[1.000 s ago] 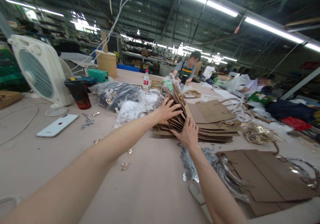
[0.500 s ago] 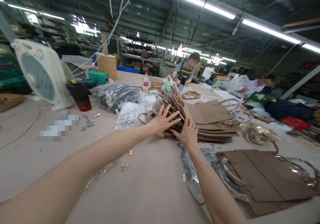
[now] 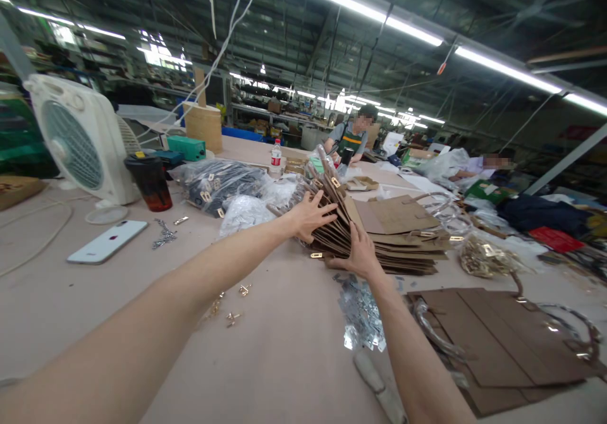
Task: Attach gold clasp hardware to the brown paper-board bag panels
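Observation:
A thick stack of brown bag panels (image 3: 403, 247) with plastic-wrapped handles lies on the table ahead of me. My left hand (image 3: 310, 217) rests against the fanned left edges of the stack, fingers spread. At the stack's near corner is my right hand (image 3: 363, 254), its fingers laid up along the panels and its thumb stretched left near the bottom layers. Small gold metal plates show on the panels, and one gold plate (image 3: 316, 255) sticks out low between my hands. Loose silver metal plates (image 3: 363, 313) are heaped beside my right forearm.
Another brown bag piece (image 3: 502, 342) with wrapped handles lies at the right. Left are a phone (image 3: 109, 242), a dark tumbler (image 3: 149, 181) and a white fan (image 3: 78, 139). Gold fittings (image 3: 233, 318) lie near my left forearm. A co-worker (image 3: 351, 136) is across the table.
My right hand has slid slightly down, its thumb lower on the stack. My left hand stays at the panel edges with small finger movement. The gold plate low between my hands now shows.

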A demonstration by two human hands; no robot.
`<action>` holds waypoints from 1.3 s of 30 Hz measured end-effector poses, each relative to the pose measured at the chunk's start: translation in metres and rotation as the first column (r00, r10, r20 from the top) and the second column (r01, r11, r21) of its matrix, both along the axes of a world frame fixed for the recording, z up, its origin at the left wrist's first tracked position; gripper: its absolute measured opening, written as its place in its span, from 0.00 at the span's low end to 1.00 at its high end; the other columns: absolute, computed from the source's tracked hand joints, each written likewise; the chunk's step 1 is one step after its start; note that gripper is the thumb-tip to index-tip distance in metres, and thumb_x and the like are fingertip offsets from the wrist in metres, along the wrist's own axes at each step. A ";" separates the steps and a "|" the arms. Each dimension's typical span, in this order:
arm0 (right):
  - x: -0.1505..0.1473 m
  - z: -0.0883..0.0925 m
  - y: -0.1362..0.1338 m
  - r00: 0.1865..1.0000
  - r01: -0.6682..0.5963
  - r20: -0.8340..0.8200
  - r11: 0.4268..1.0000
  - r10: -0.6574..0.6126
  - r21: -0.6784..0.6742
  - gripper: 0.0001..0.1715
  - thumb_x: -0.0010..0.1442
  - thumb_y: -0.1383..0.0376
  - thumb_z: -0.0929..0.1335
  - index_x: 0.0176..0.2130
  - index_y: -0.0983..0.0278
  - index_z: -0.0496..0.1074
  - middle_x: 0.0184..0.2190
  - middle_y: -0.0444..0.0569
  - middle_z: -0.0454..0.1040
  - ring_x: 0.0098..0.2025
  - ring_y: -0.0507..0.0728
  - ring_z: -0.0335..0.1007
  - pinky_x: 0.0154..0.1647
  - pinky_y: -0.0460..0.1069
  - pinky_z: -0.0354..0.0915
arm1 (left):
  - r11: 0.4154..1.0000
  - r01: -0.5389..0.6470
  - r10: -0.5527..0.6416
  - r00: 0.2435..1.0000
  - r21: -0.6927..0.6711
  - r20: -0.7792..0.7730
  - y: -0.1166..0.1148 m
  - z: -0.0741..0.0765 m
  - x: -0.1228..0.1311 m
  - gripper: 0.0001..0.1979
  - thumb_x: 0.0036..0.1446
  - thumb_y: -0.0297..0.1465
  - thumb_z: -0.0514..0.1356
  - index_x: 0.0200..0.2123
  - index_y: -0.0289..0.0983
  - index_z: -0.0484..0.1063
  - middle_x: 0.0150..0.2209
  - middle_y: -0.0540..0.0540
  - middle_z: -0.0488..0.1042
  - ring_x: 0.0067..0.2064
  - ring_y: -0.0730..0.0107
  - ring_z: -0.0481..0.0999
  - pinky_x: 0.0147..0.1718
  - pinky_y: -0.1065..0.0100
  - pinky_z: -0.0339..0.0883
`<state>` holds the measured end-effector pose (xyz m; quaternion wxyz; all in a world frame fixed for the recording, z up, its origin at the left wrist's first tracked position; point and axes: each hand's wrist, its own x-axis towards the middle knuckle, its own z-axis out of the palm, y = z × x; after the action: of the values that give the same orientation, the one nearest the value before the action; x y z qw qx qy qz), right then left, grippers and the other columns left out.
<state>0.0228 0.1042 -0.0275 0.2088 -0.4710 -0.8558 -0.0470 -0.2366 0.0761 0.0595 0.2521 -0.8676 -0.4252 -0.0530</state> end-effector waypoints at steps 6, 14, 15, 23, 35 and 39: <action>-0.011 -0.021 -0.001 0.997 0.051 -0.067 0.992 -0.044 0.112 0.74 0.50 0.51 0.78 0.76 0.65 0.34 0.75 0.65 0.46 0.75 0.73 0.42 0.71 0.69 0.48 | 1.000 0.008 -0.008 1.000 0.005 0.012 0.004 -0.003 -0.004 0.53 0.41 0.46 0.71 0.72 0.51 0.58 0.76 0.44 0.51 0.72 0.18 0.45 0.62 0.28 0.51; -0.003 -0.014 0.012 0.996 -0.030 -0.085 0.998 0.035 0.059 0.68 0.52 0.56 0.76 0.76 0.62 0.37 0.75 0.62 0.48 0.75 0.70 0.45 0.72 0.66 0.51 | 1.000 -0.021 0.020 1.000 -0.022 -0.015 0.016 -0.001 -0.008 0.53 0.43 0.46 0.71 0.73 0.49 0.56 0.77 0.44 0.48 0.72 0.14 0.44 0.60 0.25 0.52; -0.004 -0.014 0.012 0.995 -0.023 -0.092 0.998 0.029 0.066 0.68 0.52 0.55 0.76 0.76 0.63 0.37 0.75 0.62 0.49 0.75 0.70 0.45 0.72 0.66 0.51 | 0.999 -0.021 0.020 1.000 -0.028 -0.012 0.018 0.000 -0.009 0.53 0.44 0.46 0.70 0.73 0.49 0.56 0.77 0.44 0.48 0.72 0.14 0.44 0.60 0.25 0.53; -0.020 -0.012 -0.001 0.995 0.050 -0.088 0.987 -0.036 0.155 0.69 0.54 0.44 0.77 0.76 0.60 0.40 0.72 0.62 0.53 0.73 0.70 0.47 0.69 0.65 0.54 | 0.997 -0.022 0.021 1.000 -0.076 -0.002 0.030 0.002 -0.016 0.53 0.43 0.45 0.70 0.73 0.50 0.56 0.77 0.44 0.48 0.71 0.15 0.46 0.61 0.27 0.52; -0.027 -0.008 -0.006 0.994 0.103 0.003 0.974 -0.106 0.204 0.55 0.64 0.44 0.70 0.75 0.63 0.45 0.71 0.64 0.56 0.68 0.73 0.52 0.64 0.65 0.57 | 0.999 0.002 -0.001 1.000 -0.050 0.021 0.030 -0.006 -0.019 0.52 0.43 0.43 0.70 0.72 0.51 0.57 0.77 0.45 0.48 0.72 0.15 0.45 0.62 0.27 0.51; -0.029 -0.008 -0.008 0.991 0.120 0.028 0.969 -0.129 0.215 0.51 0.66 0.46 0.68 0.75 0.62 0.46 0.70 0.64 0.58 0.66 0.73 0.53 0.62 0.65 0.58 | 0.998 -0.018 0.019 1.000 -0.055 0.007 0.023 -0.012 -0.018 0.55 0.43 0.42 0.71 0.74 0.48 0.54 0.77 0.43 0.47 0.72 0.15 0.43 0.62 0.24 0.48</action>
<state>-0.0061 0.0960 -0.0354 0.2367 -0.4978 -0.8187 -0.1610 -0.2541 0.0995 0.0477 0.2270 -0.8701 -0.4355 -0.0422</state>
